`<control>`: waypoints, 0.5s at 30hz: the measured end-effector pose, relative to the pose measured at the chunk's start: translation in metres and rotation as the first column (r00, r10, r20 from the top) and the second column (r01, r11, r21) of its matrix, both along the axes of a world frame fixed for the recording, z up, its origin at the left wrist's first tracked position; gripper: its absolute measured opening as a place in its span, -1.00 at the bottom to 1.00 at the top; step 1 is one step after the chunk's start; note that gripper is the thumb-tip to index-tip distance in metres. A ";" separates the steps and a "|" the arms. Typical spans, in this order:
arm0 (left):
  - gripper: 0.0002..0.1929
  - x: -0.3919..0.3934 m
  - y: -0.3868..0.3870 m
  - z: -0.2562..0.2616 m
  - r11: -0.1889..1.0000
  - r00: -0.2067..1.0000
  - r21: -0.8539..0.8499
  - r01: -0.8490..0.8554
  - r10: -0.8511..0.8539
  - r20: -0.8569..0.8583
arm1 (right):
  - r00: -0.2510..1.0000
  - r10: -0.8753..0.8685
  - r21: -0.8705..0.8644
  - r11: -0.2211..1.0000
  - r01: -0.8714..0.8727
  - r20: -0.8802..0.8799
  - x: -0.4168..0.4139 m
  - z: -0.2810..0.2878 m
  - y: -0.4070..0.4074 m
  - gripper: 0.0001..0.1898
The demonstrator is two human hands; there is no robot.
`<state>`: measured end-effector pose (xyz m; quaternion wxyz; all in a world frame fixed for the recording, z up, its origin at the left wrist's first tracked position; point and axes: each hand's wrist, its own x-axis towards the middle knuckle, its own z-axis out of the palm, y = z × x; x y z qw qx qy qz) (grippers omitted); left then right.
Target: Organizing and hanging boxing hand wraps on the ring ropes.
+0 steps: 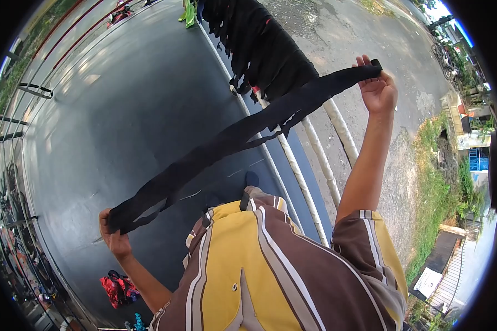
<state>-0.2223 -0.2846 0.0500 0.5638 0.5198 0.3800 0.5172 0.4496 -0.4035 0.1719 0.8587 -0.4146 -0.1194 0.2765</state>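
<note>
A long black fabric strip is stretched slantwise before me, from lower left to upper right. My left hand grips its near end, low over the dark mat. At the far end my right hand pinches the strip by thumb and fingers, raised above the pavement outside the ropes. A slit runs along part of the fabric, and a thin piece hangs from its lower side. More black fabric strips hang closely side by side over the ropes, with ragged lower ends.
White-wrapped ropes run beside me at the edge of a boxing-ring floor. Red shiny clothing lies on the mat at lower left. Green cloth hangs at the far corner. Beyond the ropes is rough pavement.
</note>
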 end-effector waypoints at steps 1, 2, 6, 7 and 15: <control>-0.51 0.004 0.001 0.002 1.000 1.000 -0.002 0.002 -0.002 0.001 | 1.000 -0.002 -0.002 1.000 0.002 0.001 0.002 -0.003 -0.007 -0.58; -0.52 0.007 0.001 0.003 0.992 0.978 -0.078 0.099 -0.111 -0.178 | 0.998 -0.059 -0.108 0.992 0.060 0.013 0.001 -0.009 -0.014 -0.60; -0.51 0.001 0.006 -0.009 0.918 0.781 -0.289 0.274 -0.387 -0.490 | 0.978 -0.205 -0.251 0.950 0.187 -0.049 -0.007 -0.061 -0.044 -0.64; -0.48 -0.004 0.012 -0.019 0.867 0.697 -0.380 0.323 -0.489 -0.525 | 0.967 -0.243 -0.260 0.941 0.215 -0.080 -0.009 -0.078 -0.055 -0.66; -0.80 -0.038 0.022 -0.045 0.832 0.337 -0.537 0.138 -0.549 -0.765 | 0.951 -0.078 -0.386 0.921 -0.045 -0.298 -0.089 -0.188 -0.058 -0.74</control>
